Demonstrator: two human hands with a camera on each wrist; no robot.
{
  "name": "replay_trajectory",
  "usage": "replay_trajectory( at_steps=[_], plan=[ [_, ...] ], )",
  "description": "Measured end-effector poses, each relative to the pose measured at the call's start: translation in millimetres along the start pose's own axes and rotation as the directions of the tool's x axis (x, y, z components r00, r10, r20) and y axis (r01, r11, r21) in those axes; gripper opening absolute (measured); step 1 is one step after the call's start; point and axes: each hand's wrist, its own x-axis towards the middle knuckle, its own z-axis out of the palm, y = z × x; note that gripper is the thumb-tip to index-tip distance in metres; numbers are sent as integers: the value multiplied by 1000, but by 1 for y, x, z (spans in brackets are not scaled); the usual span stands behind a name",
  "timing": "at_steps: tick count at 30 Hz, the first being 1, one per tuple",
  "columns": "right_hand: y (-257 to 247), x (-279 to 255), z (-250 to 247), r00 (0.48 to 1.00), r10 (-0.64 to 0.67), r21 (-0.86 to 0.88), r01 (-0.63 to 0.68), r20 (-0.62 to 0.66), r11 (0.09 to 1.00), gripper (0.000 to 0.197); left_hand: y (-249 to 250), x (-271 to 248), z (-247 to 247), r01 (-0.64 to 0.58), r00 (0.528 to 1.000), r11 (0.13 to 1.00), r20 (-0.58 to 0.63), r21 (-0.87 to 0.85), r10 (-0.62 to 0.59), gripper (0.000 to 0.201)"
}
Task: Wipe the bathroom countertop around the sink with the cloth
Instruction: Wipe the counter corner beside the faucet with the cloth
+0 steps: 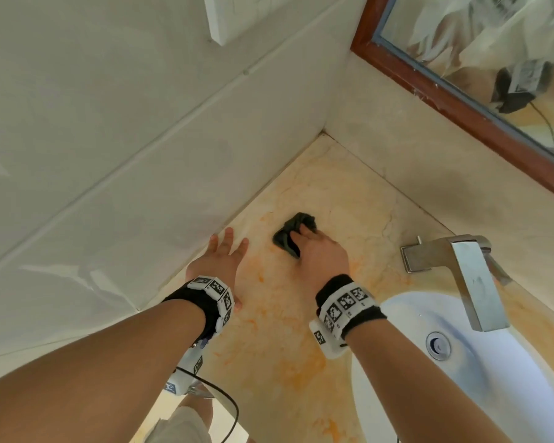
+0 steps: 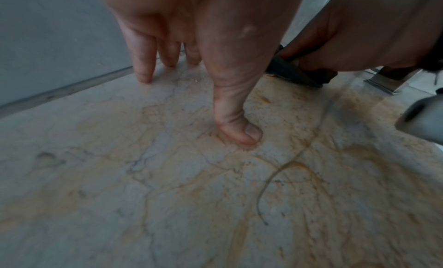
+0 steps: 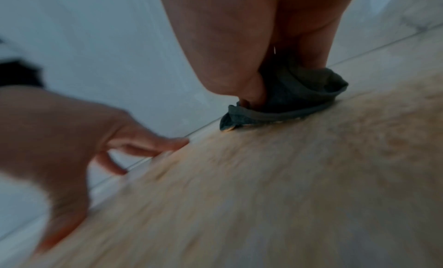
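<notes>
1. Two bare hands work a marbled beige countertop (image 1: 288, 318) to the left of the white sink (image 1: 509, 407), each wrist wearing a black band with printed marker tiles.
2. Right hand (image 1: 322, 255) presses a dark, crumpled cloth (image 1: 293, 231) onto the stone left of the sink and short of the corner where the two walls meet; its fingers curl down into the fabric, and the right wrist view shows the thumb tucked into the folds, so the hand grips as well as presses.
3. Bunched rather than flat, the cloth lies directly on the countertop, with orange-yellow streaking on the surface around and below it.
4. Left hand (image 1: 219, 260) rests on the countertop farther from the sink than the cloth, just beside the white tiled wall (image 1: 109, 161); its fingers (image 2: 143, 63) are straight and slightly spread with tips on the stone, and the thumb is planted apart from them. It holds nothing.
5. Both hands stand near each other but do not touch.
6. Behind the sink, a square metal faucet (image 1: 461, 266) reaches over the basin, whose drain (image 1: 438, 345) sits below the spout.
7. Above the faucet, a wood-framed mirror (image 1: 480, 59) hangs on the back wall.
8. At the top of the tiled wall sits a white plate (image 1: 234, 17).
</notes>
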Motion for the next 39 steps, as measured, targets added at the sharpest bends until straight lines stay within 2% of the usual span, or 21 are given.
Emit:
replay_trajectory(
  at_steps=[3, 6, 10, 13, 16, 21, 25, 27, 30, 32, 39],
  plan=[
    [19, 17, -15, 990, 115, 19, -113, -77, 993, 60, 0, 0, 1, 5, 1000, 1000, -3, 13, -5, 136],
    [36, 33, -32, 976, 194, 19, -193, -97, 981, 59, 1, 0, 0, 8, 1000, 1000, -3, 15, -8, 136],
    [36, 53, -44, 974, 199, -46, -205, -110, 978, 50, 1, 1, 0, 14, 1000, 1000, -5, 11, -14, 136],
    [31, 54, -41, 976, 201, -73, -207, -88, 976, 53, 2, 0, 1, 16, 1000, 1000, -11, 18, -16, 135],
    [21, 38, -28, 987, 141, -71, -147, -80, 987, 58, 1, 0, 1, 17, 1000, 999, -24, 32, -17, 136],
    [-2, -6, 8, 997, -68, -36, 67, -42, 997, 61, 1, -2, 0, 14, 1000, 1000, -21, 14, -13, 135],
    [7, -18, 16, 994, -113, -20, 113, 0, 993, 59, 1, -2, 0, 10, 1000, 1000, -22, 13, -10, 134],
    [17, -10, 8, 997, -75, -12, 75, 1, 997, 60, 1, -2, 0, 12, 1000, 1000, -24, 18, -12, 135],
    [33, 12, -10, 995, 53, -10, -54, -79, 998, 59, 1, -1, 1, 18, 1000, 1000, -11, 13, -18, 135],
    [38, 28, -21, 990, 112, -22, -114, -88, 993, 61, 1, -1, 0, 18, 1000, 1000, -10, 13, -18, 135],
    [19, 61, -32, 986, 150, -50, -153, -72, 987, 59, 1, -2, 0, 20, 1000, 1000, -9, 13, -20, 135]
  ],
)
